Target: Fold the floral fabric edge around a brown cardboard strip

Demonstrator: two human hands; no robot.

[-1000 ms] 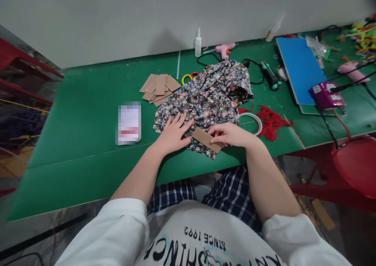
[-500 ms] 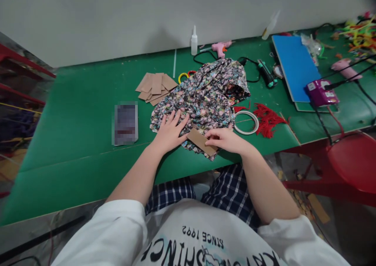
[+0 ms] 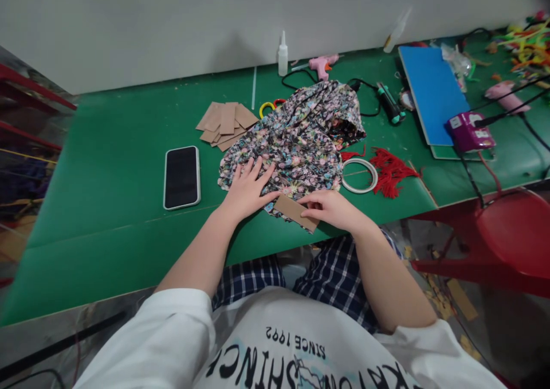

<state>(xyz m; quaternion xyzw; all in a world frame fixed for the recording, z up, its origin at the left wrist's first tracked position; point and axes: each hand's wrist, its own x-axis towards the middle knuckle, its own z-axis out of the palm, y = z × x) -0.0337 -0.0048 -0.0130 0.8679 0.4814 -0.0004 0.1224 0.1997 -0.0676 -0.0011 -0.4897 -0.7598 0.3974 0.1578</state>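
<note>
- Green table [image 3: 107,148] against a pale wall is carrying the work, with a flowered cloth [image 3: 301,134] lying crumpled near its front edge
- Left hand [image 3: 247,188] is lying flat with fingers spread, pressing down the near part of the cloth and gripping nothing
- Right hand [image 3: 329,208] is pinching a cardboard strip [image 3: 295,211] between thumb and fingers, holding it on the cloth's near hem, just by the table edge
- Risk, as a judgement: the strip is sitting so close to the edge that a loose pinch could be letting it slide off onto the lap, and the thin cloth could be bunching under the flat palm, shifting the strip out of line
- Phone [image 3: 182,177] is lying face up to the left, apart from the cloth
- Stack of cardboard pieces [image 3: 226,124] and scissors [image 3: 267,107] are lying behind the cloth, the scissors partly covered by it
- Tape ring [image 3: 360,176] and red tassels [image 3: 391,171] are lying just right of the cloth, near the right wrist
- Glue bottle [image 3: 282,55], pink glue gun [image 3: 322,65] and black cables are crowding the far side, with a blue board [image 3: 432,94] further right
</note>
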